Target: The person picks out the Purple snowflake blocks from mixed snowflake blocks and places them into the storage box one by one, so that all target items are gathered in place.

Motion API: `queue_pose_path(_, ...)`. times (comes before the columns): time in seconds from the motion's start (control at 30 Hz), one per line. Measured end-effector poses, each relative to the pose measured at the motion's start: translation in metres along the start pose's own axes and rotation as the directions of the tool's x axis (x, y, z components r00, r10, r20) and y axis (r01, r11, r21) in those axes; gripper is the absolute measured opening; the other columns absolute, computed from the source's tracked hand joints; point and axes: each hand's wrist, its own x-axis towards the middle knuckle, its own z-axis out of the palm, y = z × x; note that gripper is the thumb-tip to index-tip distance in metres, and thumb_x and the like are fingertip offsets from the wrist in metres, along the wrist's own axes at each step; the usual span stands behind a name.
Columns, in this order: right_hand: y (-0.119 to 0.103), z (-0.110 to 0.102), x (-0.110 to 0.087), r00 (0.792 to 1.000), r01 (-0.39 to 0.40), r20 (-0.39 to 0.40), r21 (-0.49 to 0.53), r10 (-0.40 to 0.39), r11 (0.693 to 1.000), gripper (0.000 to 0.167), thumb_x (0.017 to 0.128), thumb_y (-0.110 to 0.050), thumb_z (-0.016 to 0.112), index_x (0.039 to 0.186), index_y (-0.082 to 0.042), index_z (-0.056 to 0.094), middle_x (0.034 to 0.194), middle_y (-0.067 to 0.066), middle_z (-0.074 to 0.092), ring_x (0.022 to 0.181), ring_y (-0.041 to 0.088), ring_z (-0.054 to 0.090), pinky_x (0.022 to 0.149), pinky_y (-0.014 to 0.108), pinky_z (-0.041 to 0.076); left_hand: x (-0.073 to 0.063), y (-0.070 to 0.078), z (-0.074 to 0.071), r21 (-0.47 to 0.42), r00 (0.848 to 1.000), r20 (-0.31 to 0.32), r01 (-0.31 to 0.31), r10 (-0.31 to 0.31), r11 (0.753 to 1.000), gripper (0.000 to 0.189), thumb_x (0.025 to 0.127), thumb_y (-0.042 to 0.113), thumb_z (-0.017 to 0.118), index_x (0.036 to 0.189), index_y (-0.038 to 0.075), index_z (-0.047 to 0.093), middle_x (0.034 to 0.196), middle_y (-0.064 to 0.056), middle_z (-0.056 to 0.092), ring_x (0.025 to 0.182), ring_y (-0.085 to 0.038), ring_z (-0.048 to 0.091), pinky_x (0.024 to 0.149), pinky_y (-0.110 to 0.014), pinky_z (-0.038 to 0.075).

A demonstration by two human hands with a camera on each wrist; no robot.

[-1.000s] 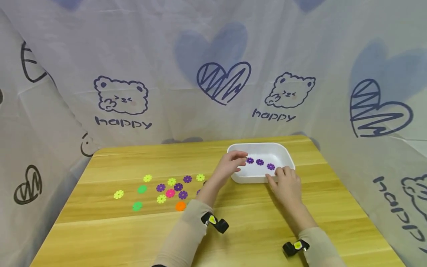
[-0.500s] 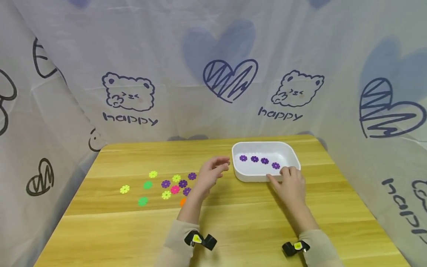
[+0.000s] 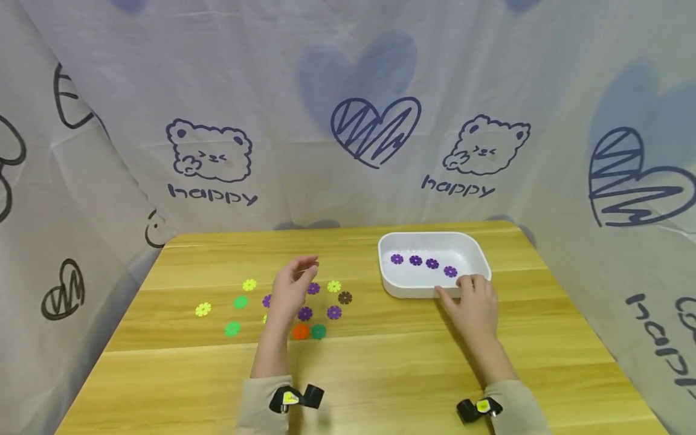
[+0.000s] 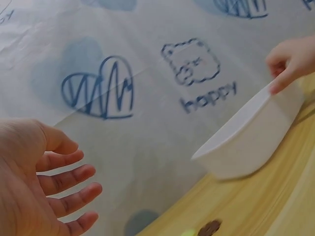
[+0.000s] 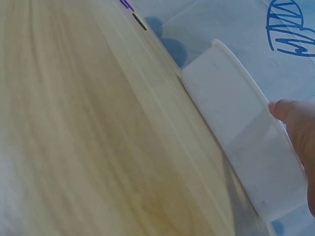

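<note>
In the head view my left hand [image 3: 290,290] hovers above the scattered flower-shaped plastic discs, holding nothing, its fingers apart and loosely bent in the left wrist view. Purple discs [image 3: 305,313] lie under and beside it, some hidden by the hand. My right hand [image 3: 475,305] grips the near right rim of a white plastic tray [image 3: 405,290], thumb on the outer wall and fingers over the edge. Inside the tray, several purple discs [image 3: 415,260] lie in a row. The right wrist view shows the thumb [image 5: 283,109] on the tray rim.
Around the left hand lie yellow discs [image 3: 203,309], green discs [image 3: 232,328], an orange disc [image 3: 301,331], a teal disc [image 3: 318,331] and a brown disc [image 3: 345,297]. The wooden table [image 3: 391,374] ends at a printed cloth [image 3: 293,78] behind and at the sides.
My left hand has drawn back from the tray's left end and moved left over the loose discs. The leftmost purple disc in the tray has come into sight. My right hand keeps its grip.
</note>
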Motion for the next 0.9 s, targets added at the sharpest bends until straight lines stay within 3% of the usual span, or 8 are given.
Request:
queue_pose_path(0.2,0.0,0.002,-0.001,1.0,0.015,-0.018,0.011,-0.015,1.0,0.047,0.08,-0.043,0.076,0.094,-0.002,0.059,0.1,0.02,0.055,0.094,0.037,0.049,0.085,0.053,0.042,0.007,-0.02,-0.024,0.01,0.994,-0.113,0.01,-0.009,1.0,0.033,0.099,0.02,0.054,0.13,0.01,0.057,0.131,-0.012,0.06,0.123,-0.028,0.055,0.107,-0.042,0.045)
queue_pose_path(0.37,0.001,0.003,-0.001,0.999,0.032,-0.028,0.01,-0.031,0.999,0.045,0.08,-0.042,0.076,0.093,-0.002,0.059,0.101,0.02,0.055,0.097,0.037,0.049,0.089,0.055,0.04,0.012,-0.032,-0.042,0.031,0.98,-0.191,0.061,-0.054,0.998,0.034,0.1,0.019,0.052,0.132,0.009,0.056,0.132,-0.013,0.06,0.118,-0.025,0.056,0.094,-0.032,0.049)
queue_pose_path(0.6,0.002,0.003,0.0,0.998,0.05,-0.033,0.008,-0.049,0.999,0.043,0.08,-0.042,0.076,0.092,-0.004,0.058,0.1,0.018,0.055,0.097,0.035,0.048,0.089,0.055,0.04,0.013,-0.052,-0.062,0.082,0.964,-0.263,0.061,-0.037,0.995,0.034,0.098,0.018,0.055,0.13,0.008,0.057,0.126,-0.013,0.061,0.11,-0.021,0.056,0.082,-0.017,0.047)
queue_pose_path(0.73,0.002,0.003,0.0,0.998,0.053,-0.035,0.021,-0.052,0.998,0.042,0.08,-0.04,0.076,0.093,-0.003,0.059,0.1,0.018,0.055,0.096,0.036,0.049,0.088,0.054,0.04,0.016,-0.065,-0.071,0.111,0.968,-0.249,0.06,-0.03,0.992,0.036,0.096,0.016,0.058,0.131,0.006,0.057,0.125,-0.015,0.06,0.108,-0.021,0.056,0.078,-0.013,0.049)
queue_pose_path(0.9,0.003,0.002,0.0,0.999,0.046,-0.029,0.034,-0.045,0.998,0.041,0.08,-0.039,0.076,0.093,-0.003,0.059,0.1,0.018,0.055,0.096,0.036,0.049,0.09,0.054,0.04,0.02,-0.084,-0.08,0.18,0.989,-0.142,0.06,-0.034,0.982,0.042,0.093,0.011,0.062,0.133,0.002,0.054,0.133,-0.021,0.056,0.118,-0.031,0.055,0.099,-0.034,0.05)
